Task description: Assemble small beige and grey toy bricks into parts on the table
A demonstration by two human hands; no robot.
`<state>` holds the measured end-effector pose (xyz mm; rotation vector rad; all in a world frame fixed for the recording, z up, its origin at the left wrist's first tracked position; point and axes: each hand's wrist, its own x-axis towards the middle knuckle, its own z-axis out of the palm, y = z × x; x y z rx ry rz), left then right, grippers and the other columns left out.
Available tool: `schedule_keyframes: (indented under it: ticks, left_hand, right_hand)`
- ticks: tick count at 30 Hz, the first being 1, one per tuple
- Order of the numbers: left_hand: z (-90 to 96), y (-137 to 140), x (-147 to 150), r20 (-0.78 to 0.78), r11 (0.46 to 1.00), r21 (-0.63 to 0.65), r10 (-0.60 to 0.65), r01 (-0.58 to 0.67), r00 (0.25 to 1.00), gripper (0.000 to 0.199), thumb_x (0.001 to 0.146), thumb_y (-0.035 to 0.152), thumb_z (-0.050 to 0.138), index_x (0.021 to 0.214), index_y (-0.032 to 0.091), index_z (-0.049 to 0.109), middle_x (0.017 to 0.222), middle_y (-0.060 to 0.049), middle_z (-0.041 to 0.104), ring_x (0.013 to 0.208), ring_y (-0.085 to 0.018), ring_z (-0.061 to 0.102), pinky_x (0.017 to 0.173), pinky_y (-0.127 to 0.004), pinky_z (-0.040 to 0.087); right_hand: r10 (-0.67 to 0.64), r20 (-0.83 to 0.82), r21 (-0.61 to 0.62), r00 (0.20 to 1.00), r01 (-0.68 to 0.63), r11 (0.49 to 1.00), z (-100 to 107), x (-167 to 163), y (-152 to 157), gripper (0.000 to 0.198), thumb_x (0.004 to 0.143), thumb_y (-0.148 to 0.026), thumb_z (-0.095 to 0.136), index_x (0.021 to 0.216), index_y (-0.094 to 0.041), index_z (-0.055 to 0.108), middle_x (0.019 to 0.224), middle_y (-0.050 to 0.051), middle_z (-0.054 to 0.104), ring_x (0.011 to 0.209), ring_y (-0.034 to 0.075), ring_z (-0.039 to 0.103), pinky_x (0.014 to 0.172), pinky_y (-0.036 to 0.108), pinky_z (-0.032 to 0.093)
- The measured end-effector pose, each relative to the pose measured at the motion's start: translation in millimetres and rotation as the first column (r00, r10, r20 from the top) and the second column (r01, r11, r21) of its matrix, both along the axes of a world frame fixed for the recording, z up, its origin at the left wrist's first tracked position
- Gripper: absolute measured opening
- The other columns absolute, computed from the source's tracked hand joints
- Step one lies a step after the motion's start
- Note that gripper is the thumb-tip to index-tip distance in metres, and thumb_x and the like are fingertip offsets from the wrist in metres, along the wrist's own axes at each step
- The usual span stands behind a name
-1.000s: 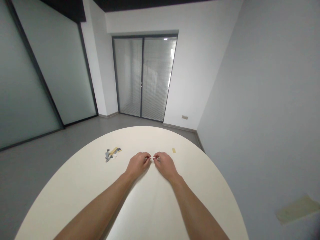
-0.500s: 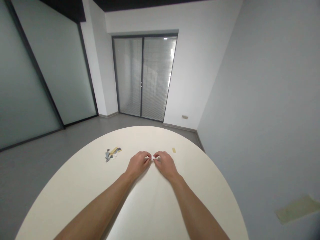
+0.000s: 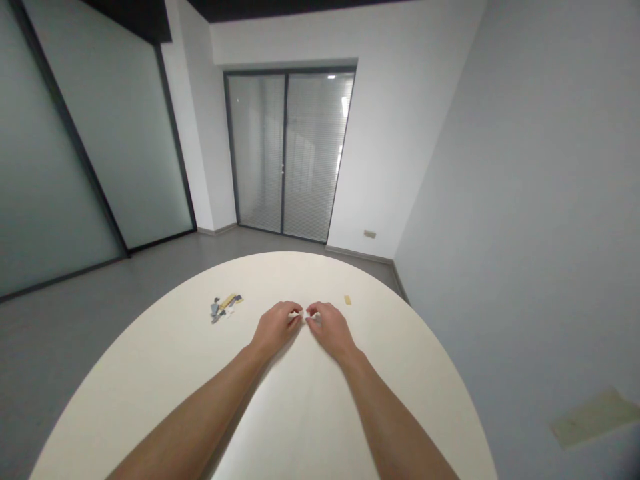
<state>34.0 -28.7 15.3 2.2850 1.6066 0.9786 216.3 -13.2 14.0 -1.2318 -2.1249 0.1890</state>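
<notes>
Over the middle of the round table, my left hand (image 3: 277, 328) and my right hand (image 3: 333, 328) face each other, fingertips almost meeting. Thumb and fingers of each hand are pinched closed. A small white piece (image 3: 306, 314) shows between the fingertips, too small to tell its shape or whether it is one part or two. To the left of my left hand lies a loose pile of small toy-brick-like parts (image 3: 227, 302) in grey, yellow, dark blue and white. A flat yellow piece (image 3: 348, 300) lies by itself just beyond my right hand.
The white round table (image 3: 300, 413) has its curved edge all around my arms. A grey wall (image 3: 530, 200) stands close on the right, with a strip of tape (image 3: 595, 418) on it. Farther off are a glazed door with blinds (image 3: 290, 153) and frosted panels (image 3: 105, 127).
Both hands stay in the same place. Only the fingertips around the white piece have shifted very slightly. The pile and the yellow piece have not moved.
</notes>
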Motion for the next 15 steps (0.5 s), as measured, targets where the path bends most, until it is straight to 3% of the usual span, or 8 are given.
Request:
schedule_keyframes:
  ticks: [15]
  left_hand:
    - [0.6,-0.8,0.9,-0.013,1.000,-0.012,0.012,-0.012,1.000,0.023,0.092,0.026,0.052,0.110,0.021,0.066,0.110,-0.005,0.070,0.105,-0.020,0.062,0.091,-0.032,0.048]
  right_hand:
    - [-0.013,-0.022,-0.016,1.000,0.012,1.000,1.3,0.1,-1.0,0.013,0.088,-0.020,0.062,0.100,-0.023,0.062,0.097,0.003,0.068,0.096,0.019,0.061,0.088,0.032,0.044]
